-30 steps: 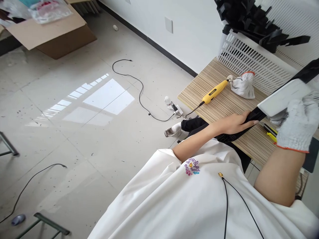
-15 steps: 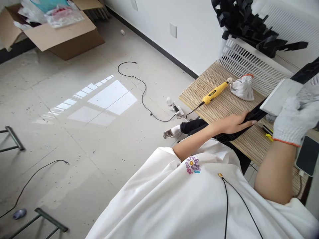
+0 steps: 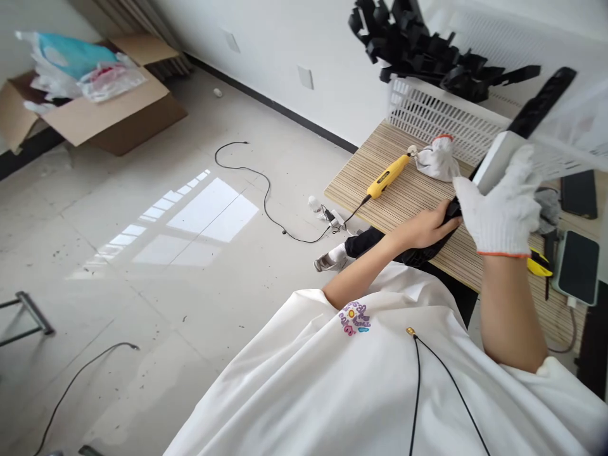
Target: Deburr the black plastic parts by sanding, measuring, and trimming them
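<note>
My left hand (image 3: 425,227), bare, is wrapped round the lower part of a long black piece (image 3: 546,104), which slants up to the right over the table. My right hand (image 3: 498,212), in a white knitted glove with an orange cuff edge, grips a pale rectangular block (image 3: 496,158). The block lies along the black piece, just above my left hand. Its underside is hidden. A yellow corded hand tool (image 3: 388,177) rests on the table to the left, its tip near a crumpled white glove (image 3: 437,158).
A white basket (image 3: 427,107) heaped with black parts (image 3: 427,54) stands at the table's back. Right of my glove lie a phone (image 3: 578,266), a dark device (image 3: 578,194) and a yellow cutter (image 3: 539,263). Cables and a cardboard box (image 3: 109,114) are on the floor.
My right hand and the block have moved left along the black piece, closer to my left hand. The black piece's far end now shows. The camera view has shifted slightly.
</note>
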